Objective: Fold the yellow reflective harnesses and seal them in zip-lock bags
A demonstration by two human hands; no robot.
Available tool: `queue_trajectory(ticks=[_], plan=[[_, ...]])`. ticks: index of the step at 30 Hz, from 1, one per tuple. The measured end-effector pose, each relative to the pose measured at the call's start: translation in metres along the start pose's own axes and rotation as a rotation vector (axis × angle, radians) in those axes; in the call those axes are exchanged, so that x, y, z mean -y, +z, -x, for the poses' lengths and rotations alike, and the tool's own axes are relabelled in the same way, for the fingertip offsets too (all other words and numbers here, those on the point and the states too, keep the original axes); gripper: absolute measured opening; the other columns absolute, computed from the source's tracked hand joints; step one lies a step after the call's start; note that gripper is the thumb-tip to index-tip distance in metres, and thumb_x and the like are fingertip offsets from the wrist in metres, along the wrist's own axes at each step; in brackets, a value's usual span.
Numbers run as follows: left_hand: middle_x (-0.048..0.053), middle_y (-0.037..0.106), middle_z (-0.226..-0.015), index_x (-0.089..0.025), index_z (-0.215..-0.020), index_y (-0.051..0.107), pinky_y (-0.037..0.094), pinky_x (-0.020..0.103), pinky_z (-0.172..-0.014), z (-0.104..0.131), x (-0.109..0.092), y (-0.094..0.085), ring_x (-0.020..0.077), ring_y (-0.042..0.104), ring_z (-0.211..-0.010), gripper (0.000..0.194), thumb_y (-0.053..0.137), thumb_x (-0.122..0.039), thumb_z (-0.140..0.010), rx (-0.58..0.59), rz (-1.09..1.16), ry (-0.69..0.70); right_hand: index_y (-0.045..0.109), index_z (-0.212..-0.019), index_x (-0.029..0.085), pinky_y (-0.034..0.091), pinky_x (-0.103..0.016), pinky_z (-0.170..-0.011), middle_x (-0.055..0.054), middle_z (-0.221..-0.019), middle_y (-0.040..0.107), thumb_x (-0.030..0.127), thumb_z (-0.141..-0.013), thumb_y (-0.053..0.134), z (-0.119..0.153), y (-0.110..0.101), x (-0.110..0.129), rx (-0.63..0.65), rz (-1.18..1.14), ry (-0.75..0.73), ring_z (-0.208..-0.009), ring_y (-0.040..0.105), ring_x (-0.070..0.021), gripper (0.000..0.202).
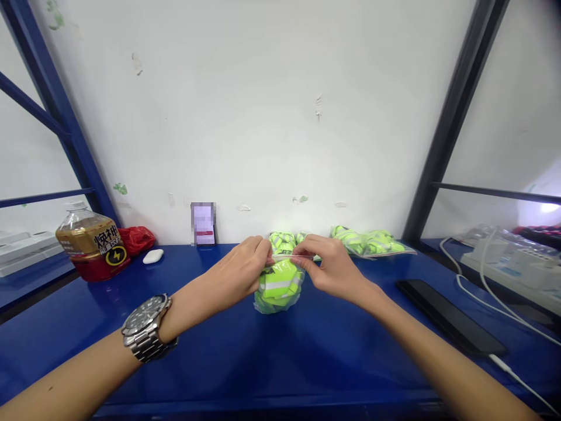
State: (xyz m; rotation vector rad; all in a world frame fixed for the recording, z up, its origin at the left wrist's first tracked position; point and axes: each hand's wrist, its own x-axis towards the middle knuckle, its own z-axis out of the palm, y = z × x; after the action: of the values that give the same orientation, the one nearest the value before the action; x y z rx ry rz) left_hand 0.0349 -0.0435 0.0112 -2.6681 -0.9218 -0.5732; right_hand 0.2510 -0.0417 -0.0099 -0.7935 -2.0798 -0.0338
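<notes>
**Clear bag [277, 303] of reflective fabric pinched at its top edge**

Your left hand [248, 260] grasps one end of the bag's top edge between its fingers, and your right hand [326, 263] grips the other end between thumb and fingertips. The bag, holding folded fluorescent yellow-green fabric with silvery stripes, is in front of you over the middle of the blue counter [245, 374]; you cannot tell here whether its bottom touches the surface.

Behind your hands sits another yellow-green bundle [283, 238], partly hidden, and more bagged bundles [377, 241] lie to the right near the wall. To your left are a propped smartphone [203, 223], a white earbud case [153, 256], a red plastic bag [138, 238] and a drink bottle [92, 248]. A black phone [447, 313] lies plugged in by your right forearm.
</notes>
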Motion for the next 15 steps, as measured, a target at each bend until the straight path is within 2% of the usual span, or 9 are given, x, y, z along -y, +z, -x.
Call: queue_trajectory(ticks=[5,15], plan=[[0.006,0.05,-0.084,-0.016,-0.086,0.042,0.039,0.027,-0.063,0.0001,-0.0016,0.0004,0.0165,0.046,-0.072,0.019,0.035,0.001,-0.082,-0.015,-0.081,0.036,0.063,-0.075,0.016,0.038,-0.025,-0.059,-0.002,-0.07,0.06,0.008,-0.081,0.059,-0.0006,-0.0003,0.0013,0.007,0.001,-0.005,-0.064,0.054,-0.0125,0.011],[0.006,0.048,-0.079,-0.015,-0.082,0.045,0.038,0.028,-0.062,0.0001,-0.0047,0.0036,0.0161,0.043,-0.068,0.022,0.027,-0.007,-0.092,-0.069,-0.199,0.081,0.063,-0.079,0.016,0.04,-0.026,-0.063,-0.003,-0.074,0.061,0.007,-0.08,0.057,-0.0006,-0.0013,0.0022,0.044,0.042,0.002,-0.068,0.054,-0.0143,0.011]])
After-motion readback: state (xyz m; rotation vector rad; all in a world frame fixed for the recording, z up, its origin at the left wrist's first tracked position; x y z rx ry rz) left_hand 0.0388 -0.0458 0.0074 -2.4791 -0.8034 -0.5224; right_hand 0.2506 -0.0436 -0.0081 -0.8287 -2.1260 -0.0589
